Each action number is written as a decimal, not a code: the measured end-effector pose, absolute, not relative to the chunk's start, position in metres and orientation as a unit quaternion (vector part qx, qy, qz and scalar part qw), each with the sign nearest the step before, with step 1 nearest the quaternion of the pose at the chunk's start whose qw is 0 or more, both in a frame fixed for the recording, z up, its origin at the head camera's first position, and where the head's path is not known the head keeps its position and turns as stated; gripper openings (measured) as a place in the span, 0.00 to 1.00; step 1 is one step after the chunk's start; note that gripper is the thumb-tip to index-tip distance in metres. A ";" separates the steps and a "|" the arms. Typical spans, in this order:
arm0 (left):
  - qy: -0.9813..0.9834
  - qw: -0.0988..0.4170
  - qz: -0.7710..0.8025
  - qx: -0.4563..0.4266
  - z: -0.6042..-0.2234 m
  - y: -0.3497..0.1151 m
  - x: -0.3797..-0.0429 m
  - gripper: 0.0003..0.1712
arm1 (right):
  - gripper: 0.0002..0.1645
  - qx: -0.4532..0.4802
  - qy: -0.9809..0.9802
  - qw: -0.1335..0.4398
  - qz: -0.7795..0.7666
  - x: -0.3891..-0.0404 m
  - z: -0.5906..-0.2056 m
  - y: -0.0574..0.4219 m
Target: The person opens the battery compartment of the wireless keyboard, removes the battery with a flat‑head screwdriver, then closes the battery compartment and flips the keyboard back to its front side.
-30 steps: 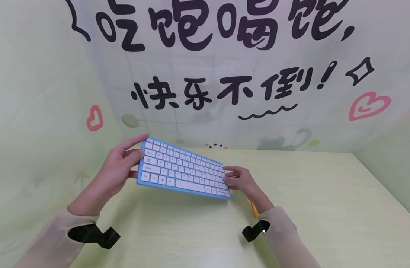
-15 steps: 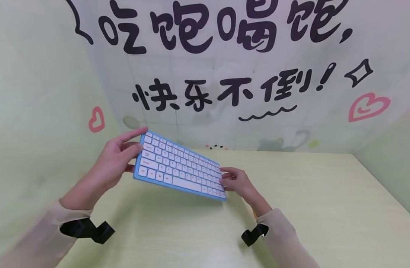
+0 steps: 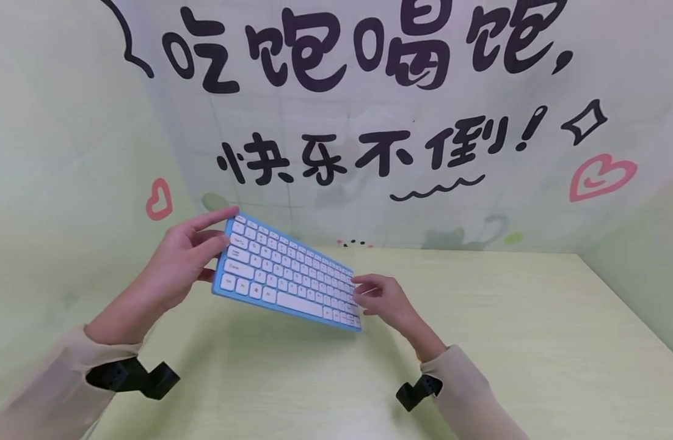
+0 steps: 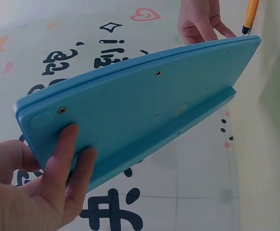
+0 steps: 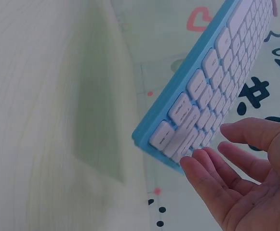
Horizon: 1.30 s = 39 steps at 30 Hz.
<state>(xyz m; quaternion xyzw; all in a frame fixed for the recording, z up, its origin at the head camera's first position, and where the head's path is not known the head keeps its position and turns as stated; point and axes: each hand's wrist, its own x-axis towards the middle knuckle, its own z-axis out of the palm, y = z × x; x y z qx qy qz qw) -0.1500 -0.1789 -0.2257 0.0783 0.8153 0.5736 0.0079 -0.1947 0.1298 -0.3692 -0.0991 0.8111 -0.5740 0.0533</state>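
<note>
A blue keyboard with white keys hangs tilted above the table, its left end higher than its right. My left hand grips the left end, thumb at the front edge; the left wrist view shows two fingertips pressed on the screwed blue underside. At the opposite end, my right hand has its fingers loosely spread and thumb apart from them. Its fingertips are at the keyboard's edge without pinching it; whether they touch is unclear. An orange pen-like object with a black tip appears beyond the right hand.
The pale wood-look table lies below. A printed cloth backdrop with black characters rises behind it, and pale green walls stand at both sides. Black wrist cameras sit on both sleeves.
The keyboard and my left hand have moved left and slightly up. My right hand followed left less far, and its fingers have loosened from the keyboard's right edge. The orange object passed behind the right wrist.
</note>
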 end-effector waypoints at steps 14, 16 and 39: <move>0.822 0.025 0.564 0.070 -0.224 -0.173 -0.151 0.28 | 0.15 -0.271 0.810 0.015 -0.520 -0.157 -0.336 0.093; 0.823 0.027 0.562 0.070 -0.223 -0.171 -0.152 0.28 | 0.15 -0.280 0.804 0.006 -0.525 -0.153 -0.334 0.088; 0.813 0.019 0.579 0.055 -0.216 -0.151 -0.153 0.29 | 0.20 -0.302 0.835 -0.221 -0.404 -0.148 -0.341 0.063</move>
